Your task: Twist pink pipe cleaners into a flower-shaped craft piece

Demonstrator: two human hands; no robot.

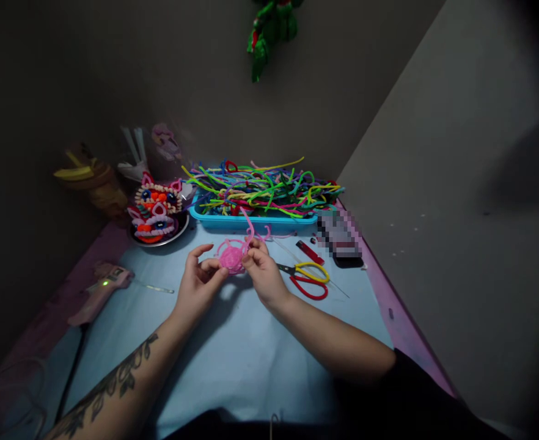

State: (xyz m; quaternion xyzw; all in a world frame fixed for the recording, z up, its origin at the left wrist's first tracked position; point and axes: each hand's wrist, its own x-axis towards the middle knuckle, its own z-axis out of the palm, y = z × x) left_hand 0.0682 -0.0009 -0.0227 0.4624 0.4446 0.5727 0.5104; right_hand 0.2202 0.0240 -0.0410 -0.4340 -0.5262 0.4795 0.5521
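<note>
Between my two hands is a pink woven disc of pipe cleaners (231, 259), with loose curly ends sticking up on its far right side. My left hand (204, 273) pinches the disc's left edge between thumb and a finger, while the other fingers curve above it. On the right side, my right hand (261, 269) grips the edge and a pink strand with thumb and fingers. Scissors (310, 280) with one yellow and one red handle lie just right of my right hand, their blade tips partly hidden behind it.
A blue tray (260, 223) heaped with colourful pipe cleaners stands at the back. At left are a bowl (159, 240) with lion-face crafts and a pink glue gun (104, 293). A red lighter-like item (310, 252) and a phone (345, 238) lie at right, beside the wall.
</note>
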